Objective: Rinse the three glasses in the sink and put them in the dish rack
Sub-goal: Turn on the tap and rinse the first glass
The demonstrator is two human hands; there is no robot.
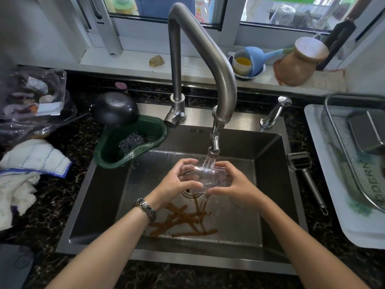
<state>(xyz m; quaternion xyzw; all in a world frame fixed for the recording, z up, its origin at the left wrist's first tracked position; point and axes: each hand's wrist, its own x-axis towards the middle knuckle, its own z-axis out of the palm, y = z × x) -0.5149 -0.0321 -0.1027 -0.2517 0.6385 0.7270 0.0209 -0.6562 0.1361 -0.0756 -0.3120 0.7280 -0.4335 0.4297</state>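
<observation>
Both my hands hold one clear glass (210,177) lying on its side under the running tap (214,142), over the middle of the steel sink (270,163). My left hand (177,182) wraps its left end, my right hand (235,184) its right end. Water streams onto the glass. Another clear glass (237,202) seems to lie on the sink floor just below my right hand, though it is hard to make out. The wire dish rack (341,142) stands on a white tray (325,184) at the right and holds a metal box.
Several brown strips (183,220) lie on the sink floor near the drain. A green strainer basket (133,142) with steel wool hangs on the sink's left corner under a black ladle. A peeler (306,174) lies right of the sink. Cloths and bags crowd the left counter.
</observation>
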